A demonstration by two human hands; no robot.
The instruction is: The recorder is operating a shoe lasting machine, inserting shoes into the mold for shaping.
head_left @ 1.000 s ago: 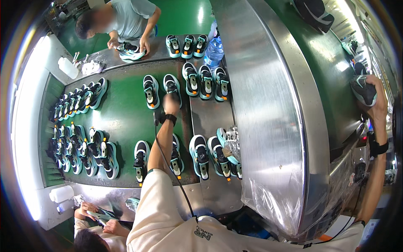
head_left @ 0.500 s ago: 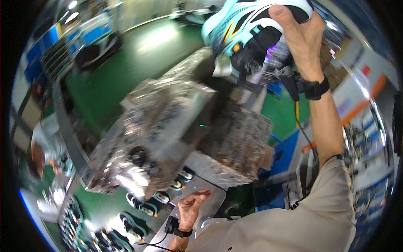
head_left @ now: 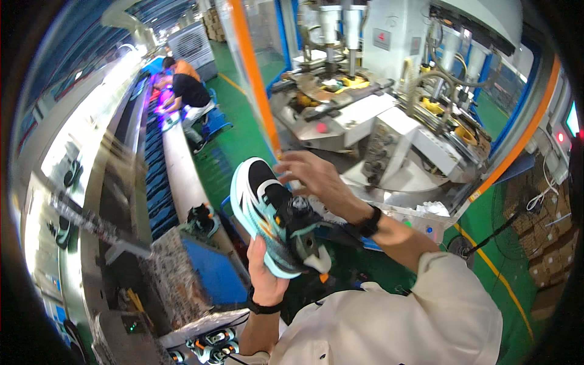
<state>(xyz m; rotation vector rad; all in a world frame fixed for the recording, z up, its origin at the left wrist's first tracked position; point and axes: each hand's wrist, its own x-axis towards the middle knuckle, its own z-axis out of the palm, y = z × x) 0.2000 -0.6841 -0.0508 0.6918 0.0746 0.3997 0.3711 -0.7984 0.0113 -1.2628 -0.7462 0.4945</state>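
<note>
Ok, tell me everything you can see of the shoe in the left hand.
The shoe has a pale aqua sole, looking like foam, and a soft-looking black upper with white bands, teal parts and small orange accents. An orange tab shows at the heel end. It is held in the air, tilted, toe toward the picture's top, sole edge to the left. The left hand grips it near the heel; the right hand is by the toe, contact unclear.

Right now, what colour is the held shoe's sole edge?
The sole edge is mostly pale turquoise, best seen in the head view.
</note>
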